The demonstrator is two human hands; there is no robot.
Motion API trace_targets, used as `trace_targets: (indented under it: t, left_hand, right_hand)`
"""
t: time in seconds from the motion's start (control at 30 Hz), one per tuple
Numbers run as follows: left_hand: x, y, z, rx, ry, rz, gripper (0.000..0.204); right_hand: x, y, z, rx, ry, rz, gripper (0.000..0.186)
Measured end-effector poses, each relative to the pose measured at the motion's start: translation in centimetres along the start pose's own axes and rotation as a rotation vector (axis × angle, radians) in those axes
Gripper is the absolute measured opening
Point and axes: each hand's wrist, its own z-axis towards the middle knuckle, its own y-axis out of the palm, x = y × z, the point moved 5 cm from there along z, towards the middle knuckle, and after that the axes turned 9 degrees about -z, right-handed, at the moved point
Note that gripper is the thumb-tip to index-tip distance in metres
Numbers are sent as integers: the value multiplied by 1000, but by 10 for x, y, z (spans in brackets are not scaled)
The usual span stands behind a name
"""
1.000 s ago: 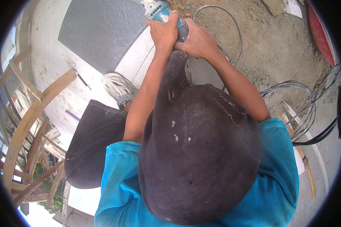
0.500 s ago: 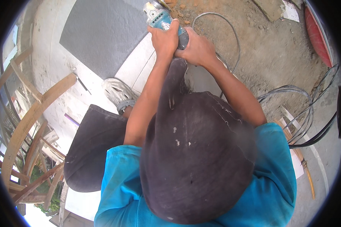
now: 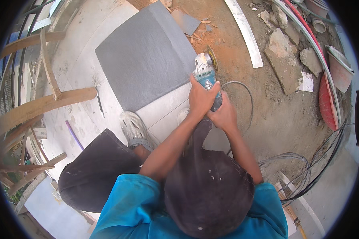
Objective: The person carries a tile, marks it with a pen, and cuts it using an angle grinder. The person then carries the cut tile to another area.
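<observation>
Both of my hands hold an angle grinder (image 3: 206, 79) with a teal body and a pale metal head. Its round disc (image 3: 213, 58) points forward, beside the right edge of a large dark grey tile (image 3: 145, 59). My left hand (image 3: 202, 96) wraps the body just behind the head. Behind it, my right hand (image 3: 224, 113) grips the dark rear end. From this view I cannot tell whether the disc touches the tile or is spinning. A cable (image 3: 249, 93) loops on the ground to the right of the grinder.
Orange-brown shards (image 3: 195, 38) and a grey offcut (image 3: 186, 22) lie beyond the tile. A white strip (image 3: 245, 34), broken slabs (image 3: 281, 57), a bucket (image 3: 340, 68) and coiled cables (image 3: 303, 163) are on the right. Wooden framing (image 3: 48, 104) stands at left; my shoe (image 3: 135, 125) is near the tile.
The view has shifted, so the tile, hands and grinder sit lower and farther right, and more ground shows ahead. The disc now shows fully. Both hands keep their hold on the grinder.
</observation>
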Motion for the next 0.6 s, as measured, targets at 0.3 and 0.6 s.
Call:
trace_targets:
  t: [0.3, 0.6]
  left_hand:
    - [12, -7, 1, 30, 102, -48, 84]
    - [19, -26, 20, 61, 72, -95, 91]
  right_hand:
    - [-7, -3, 6, -10, 23, 4, 83]
    - [-32, 1, 25, 2, -27, -8, 87]
